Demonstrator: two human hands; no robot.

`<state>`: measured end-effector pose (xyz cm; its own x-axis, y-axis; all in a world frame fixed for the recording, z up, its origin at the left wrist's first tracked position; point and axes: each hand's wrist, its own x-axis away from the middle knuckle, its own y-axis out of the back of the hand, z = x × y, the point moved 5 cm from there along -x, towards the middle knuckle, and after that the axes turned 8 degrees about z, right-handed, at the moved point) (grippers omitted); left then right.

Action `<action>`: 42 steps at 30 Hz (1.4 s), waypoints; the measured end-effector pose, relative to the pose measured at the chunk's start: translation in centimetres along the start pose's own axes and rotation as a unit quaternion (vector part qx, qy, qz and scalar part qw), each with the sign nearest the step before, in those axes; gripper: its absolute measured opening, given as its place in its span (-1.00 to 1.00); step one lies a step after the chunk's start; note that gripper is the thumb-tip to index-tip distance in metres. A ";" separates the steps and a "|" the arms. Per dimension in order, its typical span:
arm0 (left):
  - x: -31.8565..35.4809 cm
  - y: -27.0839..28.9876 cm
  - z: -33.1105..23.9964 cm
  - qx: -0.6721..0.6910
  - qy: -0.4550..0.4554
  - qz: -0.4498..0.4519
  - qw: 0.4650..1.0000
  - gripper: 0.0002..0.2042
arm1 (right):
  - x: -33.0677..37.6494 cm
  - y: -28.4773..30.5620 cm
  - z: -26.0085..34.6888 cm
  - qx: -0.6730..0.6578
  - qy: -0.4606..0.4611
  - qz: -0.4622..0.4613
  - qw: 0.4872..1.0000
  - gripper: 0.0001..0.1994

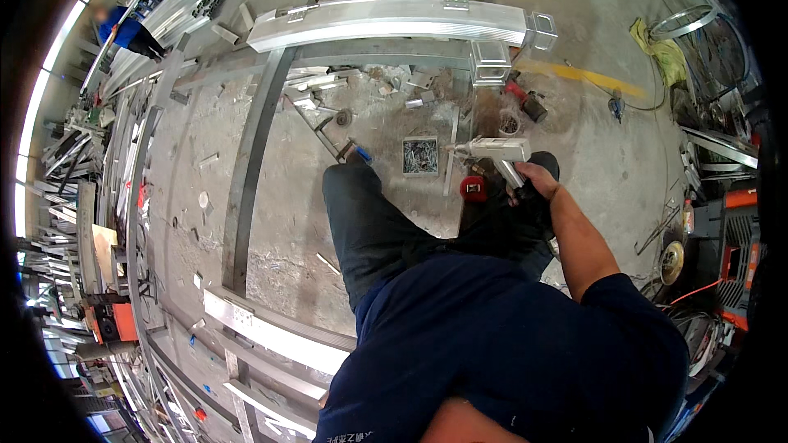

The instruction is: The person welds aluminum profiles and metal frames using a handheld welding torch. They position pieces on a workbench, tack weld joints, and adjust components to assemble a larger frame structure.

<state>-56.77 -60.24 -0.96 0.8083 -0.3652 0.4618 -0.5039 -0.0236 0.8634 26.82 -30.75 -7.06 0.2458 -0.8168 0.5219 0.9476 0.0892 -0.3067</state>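
A grey pistol-shaped tool point(492, 150) is gripped by the right hand point(532, 180), fingers clamped on its handle, above the gritty concrete floor point(591, 139). A square tray of screws point(420, 155) lies just left; ribbed aluminium profiles point(386, 20) span beyond.

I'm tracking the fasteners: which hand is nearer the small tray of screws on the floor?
Right. The right hand grips a grey power tool just right of the tray of screws. The left hand is not in view.

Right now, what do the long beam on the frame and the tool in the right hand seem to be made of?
The long beam looks like bare aluminium or light steel: pale, silvery, reflective. The tool in the right hand has a light grey body, probably metal or painted casing; the view leaves that open.
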 end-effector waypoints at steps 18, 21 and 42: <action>2.1 10.4 -3.7 -0.117 -0.026 -0.106 0.987 -0.36 | -2.3 1.3 -3.2 0.118 0.056 0.105 0.986 -0.63; 3.3 14.4 -3.0 -0.142 -0.031 -0.142 0.979 -0.36 | -2.6 0.5 -3.1 0.085 0.022 0.110 0.990 -0.64; 13.4 11.8 -69.1 -0.243 -0.553 -0.104 0.790 -0.33 | -2.9 1.2 -4.2 0.166 0.016 0.116 0.979 -0.64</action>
<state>-30.83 -1.09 29.41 -0.0374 -0.9968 0.0705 -0.0016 0.0707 0.9975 26.42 -30.68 -12.28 0.4599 -0.7704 0.4416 0.8829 0.4500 -0.1343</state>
